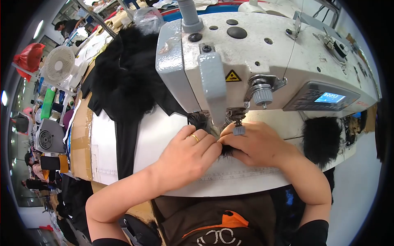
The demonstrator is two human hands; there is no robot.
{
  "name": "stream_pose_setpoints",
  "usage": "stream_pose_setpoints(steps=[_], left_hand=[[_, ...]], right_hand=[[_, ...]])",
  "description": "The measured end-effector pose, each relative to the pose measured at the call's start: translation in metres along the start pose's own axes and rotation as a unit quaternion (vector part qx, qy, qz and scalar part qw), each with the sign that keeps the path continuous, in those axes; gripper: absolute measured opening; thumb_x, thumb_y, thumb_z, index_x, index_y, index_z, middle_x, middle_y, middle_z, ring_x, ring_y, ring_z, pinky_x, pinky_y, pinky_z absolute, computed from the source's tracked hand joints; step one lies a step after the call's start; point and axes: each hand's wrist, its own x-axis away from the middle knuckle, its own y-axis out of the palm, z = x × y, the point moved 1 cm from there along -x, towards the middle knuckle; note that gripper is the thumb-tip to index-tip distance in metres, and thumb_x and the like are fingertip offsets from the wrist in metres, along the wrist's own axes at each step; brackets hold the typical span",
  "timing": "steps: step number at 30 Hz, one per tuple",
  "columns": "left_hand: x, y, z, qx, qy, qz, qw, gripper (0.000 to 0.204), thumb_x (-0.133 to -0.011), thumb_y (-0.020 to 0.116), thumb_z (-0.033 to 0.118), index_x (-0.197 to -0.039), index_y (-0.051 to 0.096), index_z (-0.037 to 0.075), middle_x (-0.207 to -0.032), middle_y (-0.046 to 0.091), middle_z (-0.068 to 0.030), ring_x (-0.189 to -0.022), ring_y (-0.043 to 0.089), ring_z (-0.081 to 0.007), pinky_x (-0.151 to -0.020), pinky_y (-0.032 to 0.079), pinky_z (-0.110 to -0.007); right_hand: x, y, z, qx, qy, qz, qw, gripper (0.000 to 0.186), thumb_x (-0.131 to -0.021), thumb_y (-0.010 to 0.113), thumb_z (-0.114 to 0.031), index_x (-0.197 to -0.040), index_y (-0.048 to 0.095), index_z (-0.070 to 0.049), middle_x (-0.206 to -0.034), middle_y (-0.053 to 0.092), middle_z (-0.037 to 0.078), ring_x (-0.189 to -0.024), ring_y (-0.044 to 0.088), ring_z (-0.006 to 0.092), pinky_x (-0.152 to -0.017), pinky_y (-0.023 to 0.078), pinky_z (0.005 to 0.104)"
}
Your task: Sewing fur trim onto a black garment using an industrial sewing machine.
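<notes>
Bag of thin red plastic (28, 57) is noted at the upper far left, near a round white plastic fan (60, 64). Below the fan are a bright green plastic item (47, 103) and a grey box with a round slotted grille (49, 136). Brown taped cardboard (81, 139) runs along the left side of the white table (158, 141), which carries a printed measuring scale (221, 178) close to its near edge. One long-haired black fur garment (123, 78) lies across the left part of the table, a narrow smooth black section extending toward the near edge.

Left hand (188, 156), wearing a gold-coloured ring (194, 138), is positioned at centre with fingers bent and tips directed at the small black fur piece (227, 151). Whether its grip is clenched on the material cannot be told; the fingertips are partly hidden. The small black fur piece is located on the table where the two hands meet, largely covered by fingers. Above it stands the white-and-grey metal sewing machine (246, 53), with a ribbed grey knob (239, 130) low on its head. Right hand (256, 143) is beside that knob, its grip pinching the small black fur piece between thumb and fingers. Further right are a grey control panel with a lit blue screen (330, 97) and, below it, a squarish black fur piece (322, 141).
</notes>
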Motion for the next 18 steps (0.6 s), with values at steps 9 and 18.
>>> stream_pose_setpoints(steps=[9,18], left_hand=[[-0.013,-0.02,-0.062,0.094,-0.041,-0.108,0.989,0.016,-0.081,0.071,0.013,-0.096,0.071,0.007,-0.112,0.069,-0.0091,-0.112,0.064,-0.0287,-0.094,0.048,-0.047],[-0.002,-0.02,-0.052,0.062,0.029,-0.14,0.988,0.017,-0.083,0.063,0.013,-0.098,0.068,0.008,-0.105,0.07,-0.0032,-0.113,0.065,-0.0235,-0.104,0.045,-0.042]], right_hand=[[-0.002,-0.006,-0.007,0.096,-0.002,-0.052,0.994,0.031,-0.081,0.074,-0.017,-0.112,0.074,-0.022,-0.106,0.069,0.001,-0.084,0.066,0.0232,-0.066,0.056,0.0376],[-0.001,-0.012,-0.002,0.124,0.017,-0.012,0.992,0.029,-0.084,0.07,-0.016,-0.112,0.075,-0.024,-0.087,0.057,0.002,-0.088,0.064,0.0206,-0.057,0.05,0.0375]])
